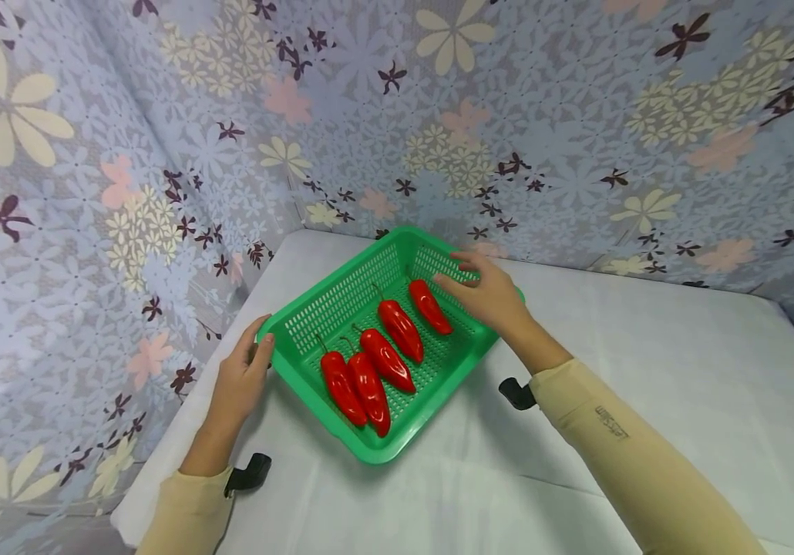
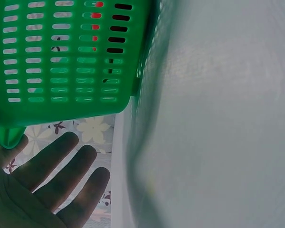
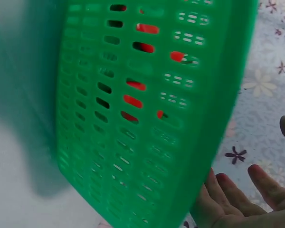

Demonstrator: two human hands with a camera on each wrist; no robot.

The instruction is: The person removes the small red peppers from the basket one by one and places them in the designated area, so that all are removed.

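Observation:
A green plastic basket (image 1: 432,401) with slotted walls sits at an angle on the white-covered table. Several red peppers (image 1: 400,331) lie inside it, most with thin stems showing. At the basket's left corner, my left hand (image 1: 244,378) holds the rim, thumb over the edge; the left wrist view shows a fingertip at the rim and the other fingers (image 2: 61,178) spread straight outside. My right hand (image 1: 487,297) reaches over the right-hand rim with fingers extended and thumb apart. In the right wrist view its fingers (image 3: 232,194) appear beyond the basket wall, partly hidden by it.
The white table cover (image 1: 647,362) extends right and in front of the basket. A flower-patterned wall covering (image 1: 543,139) stands close behind the table and along its left side. Black wrist mounts (image 1: 250,473) stick out from both forearms.

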